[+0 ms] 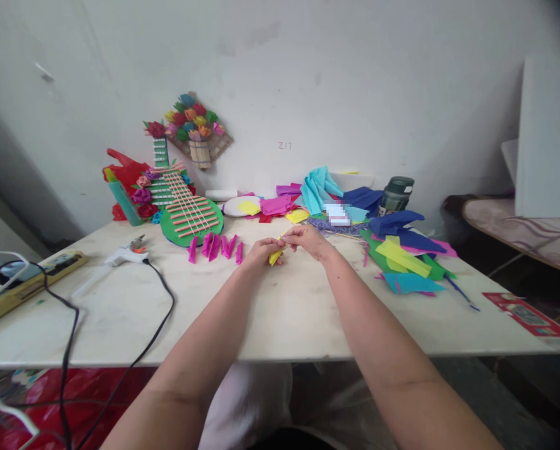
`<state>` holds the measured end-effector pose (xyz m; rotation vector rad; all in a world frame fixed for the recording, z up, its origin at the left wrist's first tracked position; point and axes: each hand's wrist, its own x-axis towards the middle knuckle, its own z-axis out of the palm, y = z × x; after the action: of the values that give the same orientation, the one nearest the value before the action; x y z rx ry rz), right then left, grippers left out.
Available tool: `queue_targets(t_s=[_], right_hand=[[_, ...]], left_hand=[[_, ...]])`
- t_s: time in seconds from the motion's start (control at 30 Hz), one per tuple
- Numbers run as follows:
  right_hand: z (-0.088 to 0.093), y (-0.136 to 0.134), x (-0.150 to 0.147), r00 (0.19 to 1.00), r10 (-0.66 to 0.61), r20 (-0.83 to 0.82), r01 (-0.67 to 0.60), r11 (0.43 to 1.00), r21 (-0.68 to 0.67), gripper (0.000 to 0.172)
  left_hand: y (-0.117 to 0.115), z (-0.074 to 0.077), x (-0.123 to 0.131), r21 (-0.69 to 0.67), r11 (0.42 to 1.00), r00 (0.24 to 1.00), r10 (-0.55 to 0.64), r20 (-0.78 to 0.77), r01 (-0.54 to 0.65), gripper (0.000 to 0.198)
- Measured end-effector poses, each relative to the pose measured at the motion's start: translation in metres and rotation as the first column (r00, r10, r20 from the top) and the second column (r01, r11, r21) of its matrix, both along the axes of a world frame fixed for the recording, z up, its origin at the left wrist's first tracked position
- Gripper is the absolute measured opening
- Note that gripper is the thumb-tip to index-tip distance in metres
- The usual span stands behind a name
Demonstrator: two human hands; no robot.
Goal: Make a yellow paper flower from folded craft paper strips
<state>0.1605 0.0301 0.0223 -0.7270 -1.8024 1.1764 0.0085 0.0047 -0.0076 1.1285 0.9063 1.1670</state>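
Observation:
Over the middle of the table, my left hand pinches a small piece of yellow crepe paper, which hangs partly below the fingers. My right hand meets it from the right, its fingertips closed together on the paper's upper end. The fingers cover much of the piece, so its full shape is hidden. Just left of my hands lie several folded magenta paper pieces in a row. Behind them leans a green lute-shaped craft with pinkish sticks and paper flowers.
A white glue gun with a black cord lies at left, near a yellow power strip. Coloured paper sheets are heaped at right, with a dark bottle behind. A green glue bottle stands at back left.

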Motion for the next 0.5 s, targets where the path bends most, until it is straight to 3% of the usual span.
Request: queue_targets(t_s=[0.5], right_hand=[[-0.0002,-0.0010,0.0021,0.996,0.045,0.071,-0.049,0.996,0.069,0.024]], left_hand=[[0.0003,-0.0001,-0.0012,0.030,0.999,0.999,0.034,0.013,-0.034,0.011]])
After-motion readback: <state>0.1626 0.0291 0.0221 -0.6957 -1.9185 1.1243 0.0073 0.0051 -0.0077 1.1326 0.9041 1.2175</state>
